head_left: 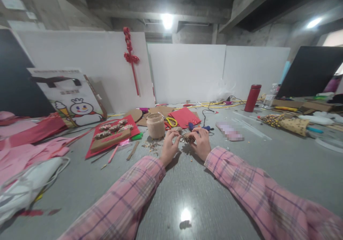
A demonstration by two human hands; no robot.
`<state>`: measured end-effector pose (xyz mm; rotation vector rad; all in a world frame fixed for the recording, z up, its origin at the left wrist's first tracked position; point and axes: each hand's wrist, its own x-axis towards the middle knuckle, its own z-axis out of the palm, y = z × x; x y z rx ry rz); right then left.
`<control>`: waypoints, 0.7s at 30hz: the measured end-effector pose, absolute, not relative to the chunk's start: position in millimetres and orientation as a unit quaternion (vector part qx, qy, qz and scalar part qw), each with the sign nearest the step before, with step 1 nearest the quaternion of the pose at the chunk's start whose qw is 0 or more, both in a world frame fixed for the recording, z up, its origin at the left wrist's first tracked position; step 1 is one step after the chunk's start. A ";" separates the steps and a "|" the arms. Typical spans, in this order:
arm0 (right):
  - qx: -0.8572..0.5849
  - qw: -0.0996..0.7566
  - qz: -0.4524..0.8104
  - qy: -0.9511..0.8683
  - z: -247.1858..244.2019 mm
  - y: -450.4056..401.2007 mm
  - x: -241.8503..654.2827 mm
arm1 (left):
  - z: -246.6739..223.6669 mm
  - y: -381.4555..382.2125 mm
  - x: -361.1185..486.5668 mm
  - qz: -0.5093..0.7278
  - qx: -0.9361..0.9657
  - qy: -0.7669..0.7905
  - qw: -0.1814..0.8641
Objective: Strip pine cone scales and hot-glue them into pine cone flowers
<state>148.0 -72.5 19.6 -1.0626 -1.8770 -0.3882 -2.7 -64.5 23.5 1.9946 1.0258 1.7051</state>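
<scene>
My left hand (169, 146) and my right hand (201, 142) meet over the grey table (187, 183), both pinching a small brown pine cone (187, 138) between their fingertips. Both arms wear pink plaid sleeves. Pine cone scraps (152, 146) lie just left of my left hand. A twine-wrapped jar (155, 125) stands behind the scraps. Yellow-handled scissors (171, 121) and a blue-handled tool (199, 127) lie just beyond my hands.
A red card with pine-cone flowers and a cardboard strip (112, 134) lies at left, a snowman bag (72, 100) behind it. Pink paper (24, 150) and a white bag (29, 183) fill the left edge. A red flask (252, 98) and wrapped bouquet (288, 123) sit at right.
</scene>
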 end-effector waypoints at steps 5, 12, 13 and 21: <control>-0.443 0.468 -0.157 -0.749 17.4 -69.1 148.6 | 21.3 -60.9 -3.8 0.635 0.645 0.391 0.167; -0.459 0.473 -0.154 -0.736 16.2 -68.1 149.3 | 15.4 -48.3 -10.7 0.692 0.496 0.487 0.197; -0.463 0.474 -0.153 -0.734 16.5 -68.4 149.3 | 14.5 -46.5 -11.5 0.691 0.488 0.494 0.203; -0.511 0.496 -0.166 -0.682 18.0 -68.4 150.2 | 9.0 -38.1 -16.0 0.734 0.387 0.477 0.288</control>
